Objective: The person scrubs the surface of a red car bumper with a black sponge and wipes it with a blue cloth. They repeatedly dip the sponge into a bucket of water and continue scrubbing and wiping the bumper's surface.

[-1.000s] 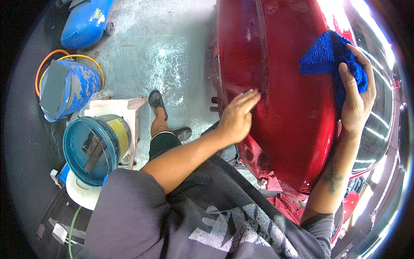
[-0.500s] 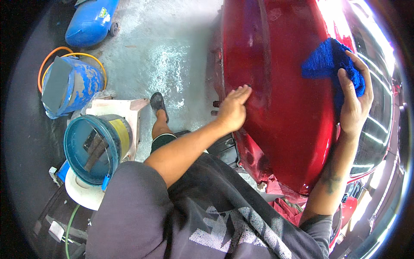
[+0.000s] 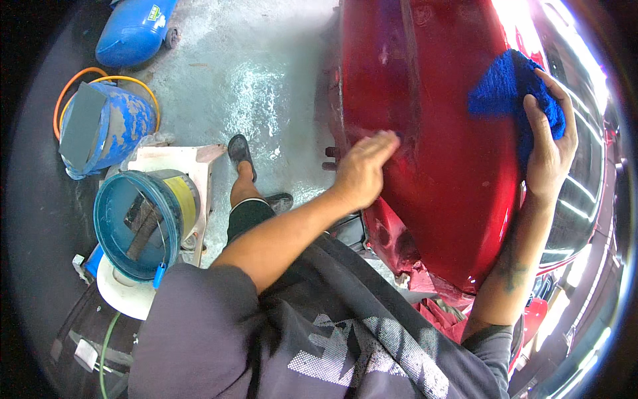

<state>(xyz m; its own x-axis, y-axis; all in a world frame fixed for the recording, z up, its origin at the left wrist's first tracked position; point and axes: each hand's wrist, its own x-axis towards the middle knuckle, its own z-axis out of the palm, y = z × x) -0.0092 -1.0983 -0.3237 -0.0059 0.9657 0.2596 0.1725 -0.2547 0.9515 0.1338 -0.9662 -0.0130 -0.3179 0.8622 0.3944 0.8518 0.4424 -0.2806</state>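
Note:
Before me is a red car body panel (image 3: 452, 193), glossy toward the right and duller along its left side. My left hand (image 3: 362, 171) lies on the duller part with fingers stretched out and close together, their tips blurred by motion. Whether anything thin is under those fingers is hidden. At the panel's right edge, near the dark car window (image 3: 578, 189), my right hand (image 3: 551, 153) grips a blue towel (image 3: 498, 90). Part of the towel spreads over the glossy red surface, and the rest is bunched under my fingers.
To my left, a teal bucket (image 3: 106, 226) of water with dark items inside stands by a white stool (image 3: 183, 156). Beyond it are a paint-flaked blue bucket (image 3: 129, 126), an orange hose (image 3: 63, 100) and a blue tank (image 3: 133, 33). A green hose (image 3: 106, 352) runs lower left.
My left hand has slid slightly to the right over the red panel. My right hand stays on the blue towel. The view has shifted a little.

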